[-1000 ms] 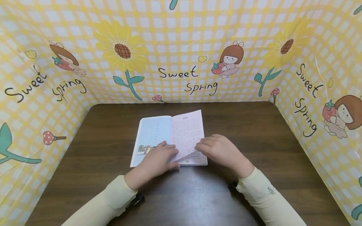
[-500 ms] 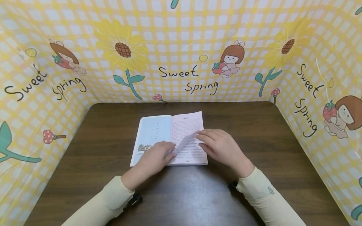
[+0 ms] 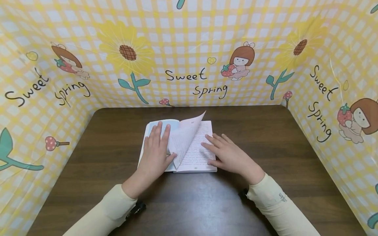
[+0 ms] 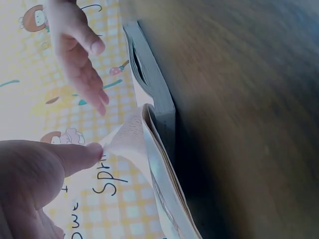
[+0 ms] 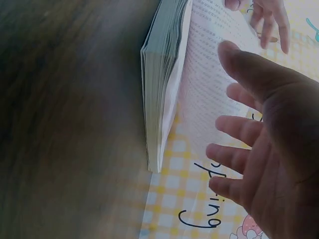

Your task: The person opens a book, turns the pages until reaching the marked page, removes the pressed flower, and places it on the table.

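Note:
An open book (image 3: 196,164) lies on the table, its left page pale blue and its right page printed with dense text. One leaf (image 3: 186,139) stands curled up between the two sides, bending leftward. My left hand (image 3: 155,149) is spread over the left page with straight fingers. In the left wrist view its thumb (image 4: 82,157) meets the edge of the curling leaf. My right hand (image 3: 231,155) hovers by the right page, fingers apart and holding nothing. The right wrist view shows the thick page block (image 5: 162,89) beside that hand's spread fingers (image 5: 232,154).
The dark wooden table (image 3: 189,209) surrounds the book. A yellow checked cloth (image 3: 189,42) with printed flowers and figures stands as a wall at the back and both sides. Black wrist straps (image 3: 136,209) show below the pale sleeves.
The leaf has swung from the right side toward the left. My right hand has let go of it and spread its fingers. My left hand has moved left and forward, fingers straightening over the left page.

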`<state>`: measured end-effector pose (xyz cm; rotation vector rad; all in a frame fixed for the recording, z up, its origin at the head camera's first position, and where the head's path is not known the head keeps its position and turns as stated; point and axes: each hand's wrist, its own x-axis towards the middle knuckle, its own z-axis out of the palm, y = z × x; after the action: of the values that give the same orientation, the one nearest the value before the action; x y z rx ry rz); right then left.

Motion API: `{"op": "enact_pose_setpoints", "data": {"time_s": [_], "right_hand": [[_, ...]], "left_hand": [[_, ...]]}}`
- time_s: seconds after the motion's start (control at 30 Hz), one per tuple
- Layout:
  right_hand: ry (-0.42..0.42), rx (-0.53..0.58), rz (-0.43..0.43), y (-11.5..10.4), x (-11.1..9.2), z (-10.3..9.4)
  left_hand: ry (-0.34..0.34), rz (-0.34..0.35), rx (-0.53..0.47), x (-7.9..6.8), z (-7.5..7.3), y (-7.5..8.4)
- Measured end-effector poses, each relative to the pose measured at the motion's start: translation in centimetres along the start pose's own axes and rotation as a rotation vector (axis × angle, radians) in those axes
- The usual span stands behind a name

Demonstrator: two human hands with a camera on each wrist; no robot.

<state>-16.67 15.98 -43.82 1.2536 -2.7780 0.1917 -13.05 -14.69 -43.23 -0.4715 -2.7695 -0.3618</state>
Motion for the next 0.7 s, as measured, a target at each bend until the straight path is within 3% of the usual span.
{"op": "enact_pose_setpoints", "data": {"time_s": [0.3,0.7], "right_hand": [[-0.070,0.053,-0.025,-0.1,-0.2,0.5],[-0.166,0.115,-0.013,-0.2,-0.4,0.7]], "left_hand": [[-0.066,0.145,0.142,-0.1,0.1,-1.0],[-0.191,0.253,0.053,-0.6,0.5,-2.0]]}}
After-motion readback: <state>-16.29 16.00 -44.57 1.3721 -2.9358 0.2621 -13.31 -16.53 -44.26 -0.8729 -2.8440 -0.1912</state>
